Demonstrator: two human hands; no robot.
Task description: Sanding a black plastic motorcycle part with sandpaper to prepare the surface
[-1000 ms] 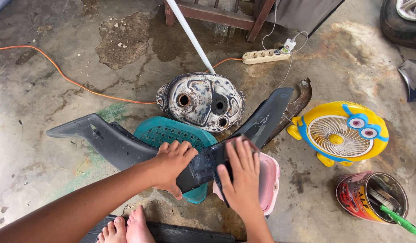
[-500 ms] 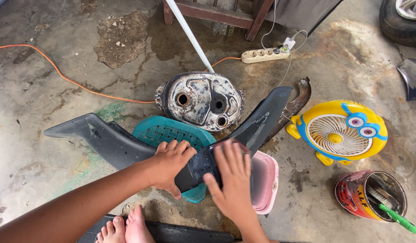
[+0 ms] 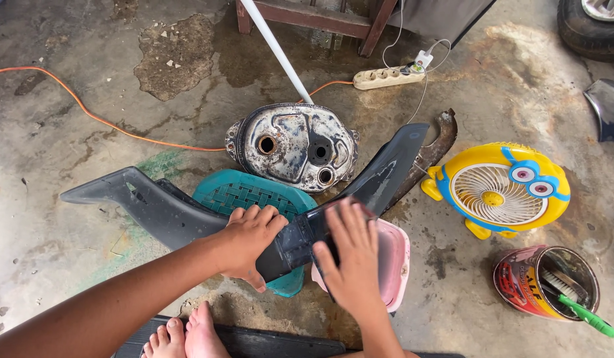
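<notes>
The long dark plastic panel (image 3: 174, 212) lies across my teal stool (image 3: 250, 192) and pink stool (image 3: 394, 255) on the concrete floor (image 3: 68, 132); my left hand (image 3: 250, 242) curls closed around its middle, my right hand (image 3: 350, 258) presses flat and open beside it, the metal tank (image 3: 290, 146) just beyond

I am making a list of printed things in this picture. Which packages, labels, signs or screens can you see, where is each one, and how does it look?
Tin can: on the floor at the lower right, lying tilted, round, with a red printed label with yellow and white; brushes and a green handle stick out of it.
Fan: right of the dark panel under both hands, round, yellow and blue, with cartoon eyes printed on it.
No signs or screens in view.
</notes>
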